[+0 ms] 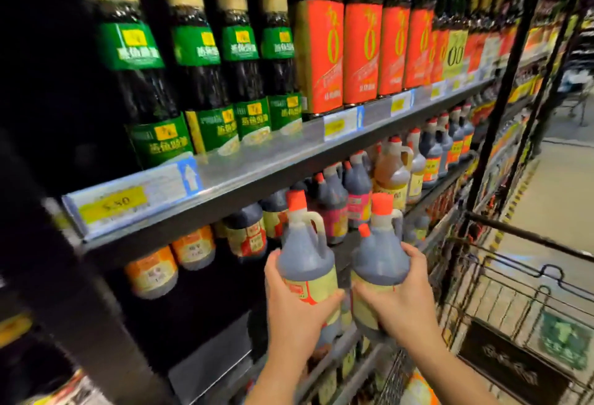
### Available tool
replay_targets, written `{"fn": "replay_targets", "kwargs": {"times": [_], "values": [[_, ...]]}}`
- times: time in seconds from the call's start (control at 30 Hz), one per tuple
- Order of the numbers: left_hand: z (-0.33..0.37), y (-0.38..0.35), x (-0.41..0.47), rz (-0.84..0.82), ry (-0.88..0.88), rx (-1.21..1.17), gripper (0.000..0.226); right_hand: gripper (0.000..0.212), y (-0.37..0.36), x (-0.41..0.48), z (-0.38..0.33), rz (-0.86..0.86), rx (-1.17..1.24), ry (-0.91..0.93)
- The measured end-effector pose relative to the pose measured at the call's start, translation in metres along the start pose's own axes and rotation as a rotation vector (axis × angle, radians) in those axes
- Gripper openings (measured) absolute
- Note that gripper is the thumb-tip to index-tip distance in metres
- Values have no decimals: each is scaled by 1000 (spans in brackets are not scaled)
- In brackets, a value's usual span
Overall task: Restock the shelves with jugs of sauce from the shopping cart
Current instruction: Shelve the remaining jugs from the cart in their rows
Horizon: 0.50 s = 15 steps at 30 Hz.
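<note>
Grocery aisle, metal shelf with bottles along its front edge. We see left hand gripping left jug and right hand gripping right jug, side by side below that edge. Cart at right.

Dim supermarket aisle here: a grey metal shelf slants away to the right, yellow price tags clipped along its front edge. A black upright post rises beside it. Pale floor lies beyond.
</note>
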<state>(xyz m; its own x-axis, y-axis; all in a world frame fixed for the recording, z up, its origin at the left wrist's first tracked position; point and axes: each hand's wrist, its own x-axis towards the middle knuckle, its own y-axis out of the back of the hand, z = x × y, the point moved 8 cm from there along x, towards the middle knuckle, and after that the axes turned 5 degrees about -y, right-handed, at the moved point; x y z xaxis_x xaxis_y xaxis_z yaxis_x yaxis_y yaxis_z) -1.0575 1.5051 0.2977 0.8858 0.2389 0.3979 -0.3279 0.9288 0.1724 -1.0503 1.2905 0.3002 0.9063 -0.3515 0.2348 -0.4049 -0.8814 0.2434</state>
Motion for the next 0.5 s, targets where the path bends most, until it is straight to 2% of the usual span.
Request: {"fn": "replay_targets", "kwargs": {"times": [0.13,0.27,0.5], "values": [[-20,30,11,156,85,101,94,87,-40,9,-13,-105,74,33],[-32,48,22,290,90,155,109,85,-74,21,-20,-199,124,74],[-38,50,36,456,37,215,98,95,-109,49,-13,-240,139,131]]}}
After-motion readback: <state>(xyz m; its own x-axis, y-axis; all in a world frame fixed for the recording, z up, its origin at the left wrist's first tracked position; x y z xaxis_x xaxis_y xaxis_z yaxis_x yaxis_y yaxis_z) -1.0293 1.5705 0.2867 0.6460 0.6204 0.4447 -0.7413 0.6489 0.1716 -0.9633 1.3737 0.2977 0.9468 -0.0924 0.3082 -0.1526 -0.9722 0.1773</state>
